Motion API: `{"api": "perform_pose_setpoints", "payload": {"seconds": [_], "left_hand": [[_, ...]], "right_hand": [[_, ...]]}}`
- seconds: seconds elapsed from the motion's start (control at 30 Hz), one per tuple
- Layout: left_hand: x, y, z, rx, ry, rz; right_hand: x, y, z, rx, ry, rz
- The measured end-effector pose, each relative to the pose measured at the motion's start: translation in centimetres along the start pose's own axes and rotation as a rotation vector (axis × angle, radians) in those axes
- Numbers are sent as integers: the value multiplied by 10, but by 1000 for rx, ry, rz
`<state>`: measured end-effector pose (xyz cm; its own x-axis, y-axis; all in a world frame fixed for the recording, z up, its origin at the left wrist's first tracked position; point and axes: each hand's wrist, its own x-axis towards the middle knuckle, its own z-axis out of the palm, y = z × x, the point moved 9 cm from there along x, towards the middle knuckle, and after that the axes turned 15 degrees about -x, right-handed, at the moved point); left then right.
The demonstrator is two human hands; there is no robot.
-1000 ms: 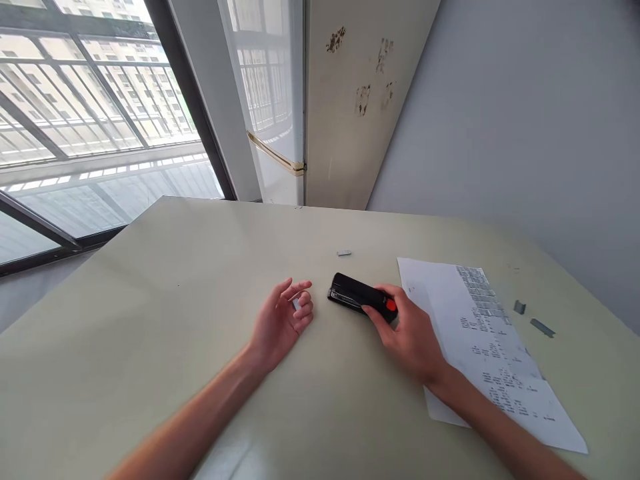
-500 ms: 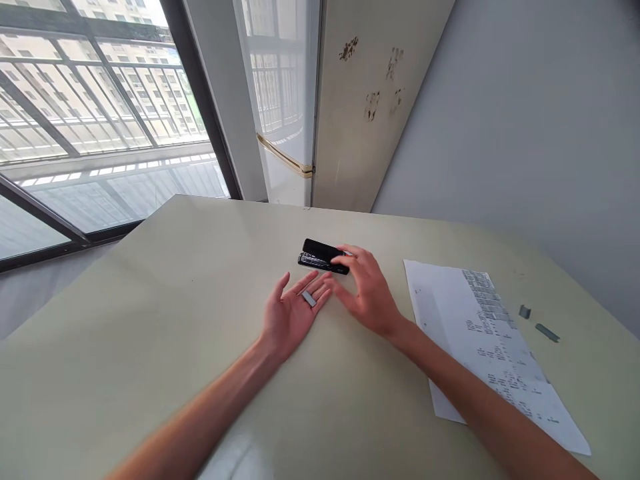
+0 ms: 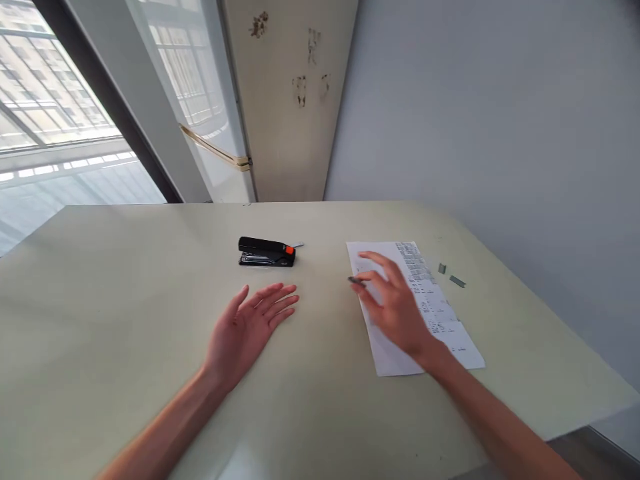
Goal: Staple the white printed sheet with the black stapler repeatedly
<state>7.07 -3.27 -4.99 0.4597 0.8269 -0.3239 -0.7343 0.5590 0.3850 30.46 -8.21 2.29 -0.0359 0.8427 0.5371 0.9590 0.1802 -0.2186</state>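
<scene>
A small strip (image 3: 356, 281) is pinched between the thumb and a finger of the right hand (image 3: 397, 313), above the near-hand edge of the paper (image 3: 440, 320); the other fingers of that hand curve loosely, apart from the thumb. The left hand (image 3: 245, 337) lies palm up, fingers stretched out, with hold of nothing. Just beyond its fingertips, not touching them, the stapler (image 3: 265, 252) stands on the table (image 3: 150, 300) (its red button (image 3: 289, 250) is at the end towards the right hand). A thin pale piece (image 3: 299, 245) shows behind that end. The paper, partly printed, lies beneath the right hand and forearm. Past it, to the right of the right hand, are two grey scraps (image 3: 457, 281), near each other. Farther off, ahead of both hands, stands a fridge (image 3: 295, 147).
</scene>
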Motion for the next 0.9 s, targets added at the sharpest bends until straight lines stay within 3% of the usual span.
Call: {"api": "perform_pose_setpoints", "payload": {"seconds": [0.1, 0.17, 0.23, 0.33, 0.43, 0.57, 0.77, 0.9], "left_hand": [[3, 4, -7, -11, 141, 21], [2, 5, -7, -22, 192, 30], [2, 5, -3, -31, 205, 30], [2, 5, 3, -48, 218, 44], [1, 6, 5, -63, 243, 64], [3, 7, 4, -61, 234, 69], [7, 8, 2, -50, 215, 66], [6, 8, 3, -28, 212, 57]], "right_hand": [[-33, 104, -21, -174, -47, 305], [-60, 158, -35, -282, -54, 421], [-81, 194, -44, -375, -79, 465], [-99, 217, -54, -435, -88, 494], [-102, 206, -66, -382, 2, 521], [-91, 154, -72, -206, 129, 461], [-50, 75, -15, 213, -254, 257], [-17, 53, 10, 319, -342, 164]]}}
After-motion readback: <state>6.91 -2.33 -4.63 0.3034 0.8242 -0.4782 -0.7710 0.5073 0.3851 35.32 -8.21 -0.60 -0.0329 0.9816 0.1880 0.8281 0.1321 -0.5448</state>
